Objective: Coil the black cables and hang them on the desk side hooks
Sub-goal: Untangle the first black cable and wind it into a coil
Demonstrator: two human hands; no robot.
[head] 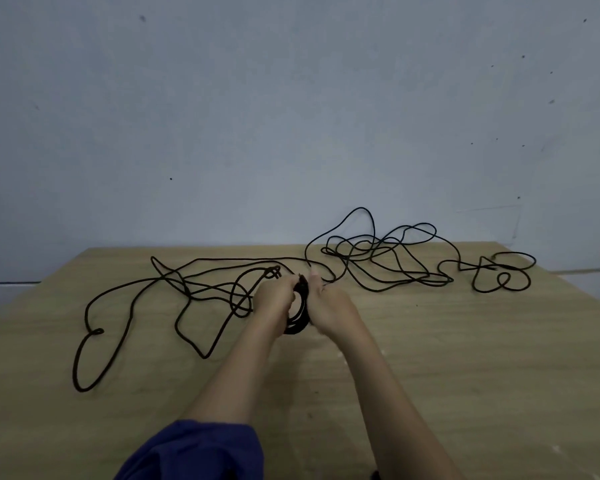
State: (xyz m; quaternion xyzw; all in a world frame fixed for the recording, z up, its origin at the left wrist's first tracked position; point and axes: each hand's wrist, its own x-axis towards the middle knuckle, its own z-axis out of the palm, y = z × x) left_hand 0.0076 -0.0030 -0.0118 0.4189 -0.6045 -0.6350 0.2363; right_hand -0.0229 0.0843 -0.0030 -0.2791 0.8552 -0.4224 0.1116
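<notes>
Coiling is in hand, and I judge it early: a small coil (300, 318) of a few black turns stands upright between the two hands at the middle of the bench (465, 358), while far more cable lies loose on the wood. The left hand (277, 295) grips the coil's left side, its fingers (290, 281) curled round the turns. The right hand (328, 301) sits just beside it, touching the coil's right edge; its fingers look clamped on the black cable where the strand leaves the coil, though blur hides exactly how they lie. From the hands, one long slack run of black cable (187, 287) sprawls toward 9 o'clock and loops down to 7 o'clock. A tangled heap (371, 252) lies at 1 o'clock by the far edge, against the wall (291, 116), and smaller end loops (499, 268) sit at 2 to 3 o'clock. A blue sleeve (201, 452) shows at 6 o'clock. The next move likely calls for drawing in a fresh length and laying it as a turn of matching size without dragging the heap into a knot. The desk side hooks are not in view, so hanging is not yet possible to judge.
</notes>
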